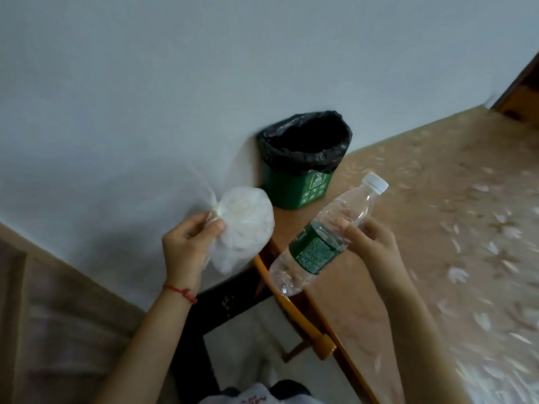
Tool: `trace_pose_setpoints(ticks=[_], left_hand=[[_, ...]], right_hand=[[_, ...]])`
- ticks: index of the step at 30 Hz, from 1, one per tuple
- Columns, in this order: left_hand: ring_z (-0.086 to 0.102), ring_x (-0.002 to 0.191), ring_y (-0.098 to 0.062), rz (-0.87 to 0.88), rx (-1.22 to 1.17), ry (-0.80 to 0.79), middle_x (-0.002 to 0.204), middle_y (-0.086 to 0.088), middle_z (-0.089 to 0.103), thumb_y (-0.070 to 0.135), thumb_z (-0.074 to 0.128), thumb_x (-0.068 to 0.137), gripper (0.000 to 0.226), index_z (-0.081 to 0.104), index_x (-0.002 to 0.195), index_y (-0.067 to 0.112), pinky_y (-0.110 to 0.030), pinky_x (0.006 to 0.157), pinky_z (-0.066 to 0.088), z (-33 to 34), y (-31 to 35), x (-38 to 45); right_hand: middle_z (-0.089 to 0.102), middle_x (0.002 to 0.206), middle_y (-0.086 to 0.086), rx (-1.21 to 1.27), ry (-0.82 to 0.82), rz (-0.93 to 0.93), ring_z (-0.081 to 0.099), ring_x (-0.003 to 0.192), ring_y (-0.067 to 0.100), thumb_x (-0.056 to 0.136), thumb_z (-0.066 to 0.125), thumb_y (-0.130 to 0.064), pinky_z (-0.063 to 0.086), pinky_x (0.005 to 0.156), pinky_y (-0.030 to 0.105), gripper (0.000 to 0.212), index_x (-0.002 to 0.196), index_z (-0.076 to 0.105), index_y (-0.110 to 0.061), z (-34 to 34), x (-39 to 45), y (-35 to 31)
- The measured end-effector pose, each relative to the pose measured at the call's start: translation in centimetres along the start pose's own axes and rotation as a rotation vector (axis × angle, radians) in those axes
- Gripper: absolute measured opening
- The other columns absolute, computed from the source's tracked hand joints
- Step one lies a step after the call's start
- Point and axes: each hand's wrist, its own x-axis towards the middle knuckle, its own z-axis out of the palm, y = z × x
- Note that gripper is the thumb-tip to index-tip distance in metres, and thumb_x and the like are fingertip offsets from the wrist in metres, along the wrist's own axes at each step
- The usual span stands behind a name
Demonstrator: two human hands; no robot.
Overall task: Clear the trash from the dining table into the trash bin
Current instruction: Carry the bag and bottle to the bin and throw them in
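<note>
The left hand [186,243] pinches the knotted neck of a translucent white plastic bag [245,231]; the right hand [370,237] clasps a clear, green-labelled plastic bottle [318,243] below its white cap. Beyond both grips, a small green bin with black liner [303,158] stands open at the corner of the floral-clothed table [437,228], against the wall. The bag's contents are indistinct, possibly tissue.

A knotted, translucent white plastic bag [243,228] with pale contents hangs in the air, pinched at its knot, off the desk's edge. Beside it, a clear, empty plastic bottle [323,237] with a white cap and green label is held tilted, cap up toward the small green trash bin [300,182]. The bin, lined with a black bag, stands open on the desk's corner against the wall.
</note>
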Motion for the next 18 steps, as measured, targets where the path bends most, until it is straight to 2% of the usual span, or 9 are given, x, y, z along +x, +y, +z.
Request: trace_pose_setpoints(ticks=[5,11,13,15,18], left_hand=[[0.060,0.055,0.007,-0.022,-0.037,-0.105,0.056,0.021,0.067,-0.001,0.068,0.073,0.026,0.066,0.098,0.007,-0.010,0.053,0.048,4.4,0.1,3.6],[0.059,0.053,0.006,-0.067,-0.043,-0.185,0.053,0.020,0.067,0.001,0.069,0.072,0.020,0.069,0.075,0.021,-0.011,0.051,0.048,7.8,-0.5,7.4],[0.060,0.054,0.004,-0.098,-0.034,-0.220,0.054,0.019,0.068,0.001,0.069,0.072,0.019,0.069,0.073,0.020,-0.012,0.051,0.049,8.5,-1.0,8.8],[0.060,0.055,0.002,-0.130,-0.024,-0.256,0.055,0.017,0.068,0.000,0.069,0.072,0.016,0.071,0.076,0.016,-0.014,0.052,0.050,9.1,-1.5,10.6],[0.060,0.054,0.001,-0.137,0.009,-0.333,0.055,0.016,0.069,0.001,0.070,0.070,0.024,0.070,0.070,0.024,-0.015,0.052,0.051,9.6,-2.1,12.9]], right_hand=[[0.071,0.092,-0.002,-0.028,0.107,0.039,0.069,0.078,0.004,0.084,0.062,-0.018,0.054,0.064,0.014,0.020,0.104,0.064,-0.013,-2.0,3.5,0.0],[0.072,0.085,-0.007,-0.060,0.196,0.074,0.069,0.075,0.002,0.083,0.063,-0.019,0.054,0.063,0.014,0.012,0.094,0.063,-0.023,-2.6,6.8,-0.4],[0.073,0.084,-0.007,-0.063,0.224,0.081,0.069,0.076,0.003,0.081,0.064,-0.023,0.055,0.065,0.016,0.014,0.094,0.063,-0.025,-2.5,8.0,-0.4],[0.073,0.084,-0.007,-0.063,0.252,0.090,0.070,0.078,0.005,0.076,0.066,-0.029,0.055,0.066,0.017,0.019,0.095,0.064,-0.023,-2.1,9.2,-0.7],[0.072,0.088,-0.006,-0.089,0.308,0.088,0.070,0.077,0.005,0.080,0.066,-0.025,0.055,0.066,0.018,0.021,0.098,0.065,-0.014,-1.3,11.3,-0.8]])
